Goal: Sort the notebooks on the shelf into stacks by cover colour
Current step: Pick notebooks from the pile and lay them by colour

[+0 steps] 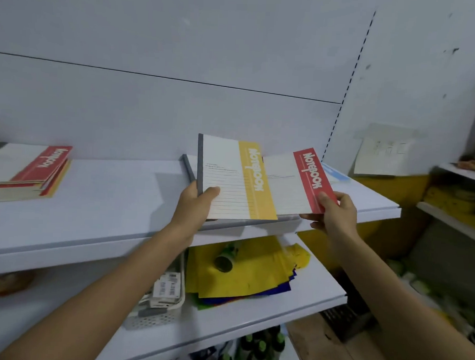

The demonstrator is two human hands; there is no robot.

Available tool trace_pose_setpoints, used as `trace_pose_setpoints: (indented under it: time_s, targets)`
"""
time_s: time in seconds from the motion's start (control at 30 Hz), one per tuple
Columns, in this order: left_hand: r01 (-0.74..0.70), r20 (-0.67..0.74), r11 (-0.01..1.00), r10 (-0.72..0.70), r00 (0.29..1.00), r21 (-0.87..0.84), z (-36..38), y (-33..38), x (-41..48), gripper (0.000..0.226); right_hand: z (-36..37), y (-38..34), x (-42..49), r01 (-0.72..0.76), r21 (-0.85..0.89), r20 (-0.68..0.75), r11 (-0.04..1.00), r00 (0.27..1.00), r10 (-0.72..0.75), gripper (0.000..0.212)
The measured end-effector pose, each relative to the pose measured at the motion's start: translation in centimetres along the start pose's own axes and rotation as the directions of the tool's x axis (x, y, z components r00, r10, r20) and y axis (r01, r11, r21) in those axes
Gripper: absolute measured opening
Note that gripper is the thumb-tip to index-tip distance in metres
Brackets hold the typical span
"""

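My left hand (196,205) grips a notebook with a yellow cover band (239,180) by its grey spine, tilted up above the white shelf (107,201). My right hand (335,214) holds a notebook with a red band (296,179) by its near corner, lifted beside the yellow one. Under them another notebook lies flat, and only its grey spine (187,166) shows. At the shelf's far right a light blue cover edge (336,172) peeks out. A stack of notebooks with a red-banded one on top (32,171) sits at the shelf's left end.
The lower shelf holds a white basket of tags (163,293), yellow and blue sheets (243,272) and a dark cylinder (224,261). Green-capped bottles (259,349) stand below. A second shelf unit (452,216) is at the right, beside a paper on the wall (381,153).
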State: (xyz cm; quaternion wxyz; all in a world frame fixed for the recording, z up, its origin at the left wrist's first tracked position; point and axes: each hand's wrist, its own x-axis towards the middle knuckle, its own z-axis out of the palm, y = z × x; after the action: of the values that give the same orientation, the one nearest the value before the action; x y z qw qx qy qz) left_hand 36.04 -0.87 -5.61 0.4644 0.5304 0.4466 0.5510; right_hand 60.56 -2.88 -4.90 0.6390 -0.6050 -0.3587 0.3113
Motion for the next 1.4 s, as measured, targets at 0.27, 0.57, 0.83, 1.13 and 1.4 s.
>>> trace_pose_setpoints:
  time_s: [0.27, 0.57, 0.83, 1.13, 1.4]
  targets:
    - [0.054, -0.145, 0.995, -0.040, 0.989, 0.089, -1.1, 0.1, 5.3, 0.018, 1.6, -0.1, 6.7, -0.146, 0.144, 0.032, 0.979, 0.989, 0.143, 0.028]
    - [0.168, -0.140, 0.943, -0.132, 0.981, 0.287, -1.3, -0.9, 15.9, 0.030, 5.9, -0.8, 15.7, -0.187, 0.089, 0.146, 0.978, 0.974, 0.173, 0.022]
    - [0.039, -0.107, 0.536, 0.096, 0.990, 0.843, -1.1, -3.2, 18.2, 0.070, 8.8, 1.0, 21.8, -0.115, -0.247, 0.188, 0.962, 0.968, 0.164, 0.023]
    - [-0.273, 0.242, 0.221, 0.157, 0.957, 0.936, 0.9, -3.5, 16.2, 0.042, 8.9, 4.3, 23.5, 0.444, -0.793, 0.352, 0.417, 0.893, -0.281, 0.048]
    - [-0.323, 0.317, 0.043, 0.108, 0.942, 0.945, 1.8, -4.9, 16.2, 0.074, 10.8, 4.9, 21.3, 0.794, -0.460, 0.787, 0.398, 0.572, -0.231, 0.061]
